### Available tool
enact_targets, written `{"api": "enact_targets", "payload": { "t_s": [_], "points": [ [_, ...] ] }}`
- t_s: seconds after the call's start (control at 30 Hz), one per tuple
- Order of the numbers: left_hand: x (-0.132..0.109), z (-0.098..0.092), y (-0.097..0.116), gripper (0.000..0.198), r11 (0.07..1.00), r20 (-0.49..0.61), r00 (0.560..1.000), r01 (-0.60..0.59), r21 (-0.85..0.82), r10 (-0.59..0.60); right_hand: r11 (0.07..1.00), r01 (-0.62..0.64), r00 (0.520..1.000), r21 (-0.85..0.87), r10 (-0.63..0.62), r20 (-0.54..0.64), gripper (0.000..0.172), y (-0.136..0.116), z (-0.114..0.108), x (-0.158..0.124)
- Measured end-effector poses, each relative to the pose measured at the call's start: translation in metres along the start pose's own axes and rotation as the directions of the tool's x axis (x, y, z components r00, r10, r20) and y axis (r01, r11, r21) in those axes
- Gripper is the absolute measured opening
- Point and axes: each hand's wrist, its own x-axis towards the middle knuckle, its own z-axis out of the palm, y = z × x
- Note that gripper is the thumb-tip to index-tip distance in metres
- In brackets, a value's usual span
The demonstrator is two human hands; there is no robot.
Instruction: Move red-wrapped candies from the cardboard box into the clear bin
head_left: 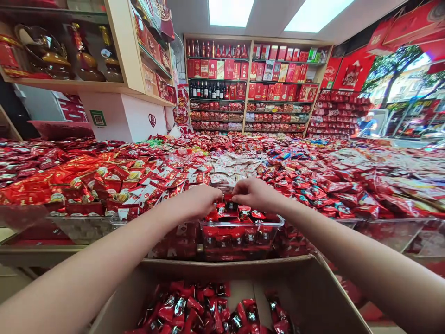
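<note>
Resting under both fingers [227, 197]: candy packets [239, 214]

Long display counter [41, 253] under clear bins [239, 232] and heaped red candy packets [347, 185].

Can't really see what the hands are pinching: the left hand [198, 200] and right hand [255, 195] curl over the sweets [231, 206], so the fingertips and whatever's under them are hidden. The clear tub [243, 225] hides its lower layers behind the box [239, 266] rim. The box itself runs off the bottom edge, both forearms too. Labels on the far shelf [250, 83] are too small to read, and the person [367, 124] outside by the door is just a blur.
</note>
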Motion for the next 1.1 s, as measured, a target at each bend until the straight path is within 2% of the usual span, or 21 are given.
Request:
{"api": "enact_targets", "payload": {
  "t_s": [0.1,0.23,0.43,0.57,0.7,0.8,1.0,1.1],
  "points": [
    [0.015,0.008,0.003,0.023,0.998,0.122,0.992,0.017,0.065,-0.025,0.999,-0.022,0.988,-0.025,0.025,0.154,0.007,0.002,0.013,0.008],
    [0.018,0.012,0.012,0.028,0.991,0.227,0.972,0.038,0.131,-0.067,1.000,-0.001,0.953,-0.018,0.006,0.302,0.010,0.004,0.021,0.008],
    [0.019,0.006,0.014,0.016,0.983,0.287,0.950,0.072,0.170,-0.119,0.999,-0.017,0.953,0.050,0.001,0.304,0.011,0.006,0.018,0.008],
    [0.016,-0.010,0.000,0.020,0.996,0.279,0.959,0.017,0.085,-0.040,0.984,0.038,0.938,0.177,-0.096,0.333,0.012,0.014,0.009,0.009],
    [0.013,-0.026,-0.010,0.016,0.999,0.337,0.941,-0.032,-0.001,0.031,0.965,0.094,0.890,0.246,-0.192,0.414,0.009,0.018,0.008,0.011],
    [0.013,-0.029,-0.008,0.011,1.000,0.388,0.921,-0.028,-0.012,0.030,0.952,0.066,0.833,0.298,-0.217,0.509,0.007,0.012,0.009,0.013],
    [0.013,-0.023,0.001,0.010,1.000,0.457,0.889,-0.017,0.013,0.009,0.965,-0.001,0.768,0.263,-0.168,0.618,0.009,0.002,0.009,0.019],
    [0.013,-0.022,0.004,0.012,0.999,0.477,0.879,-0.031,0.018,0.019,0.983,0.029,0.760,0.181,-0.139,0.634,0.010,0.002,0.011,0.023]
  ]
}}
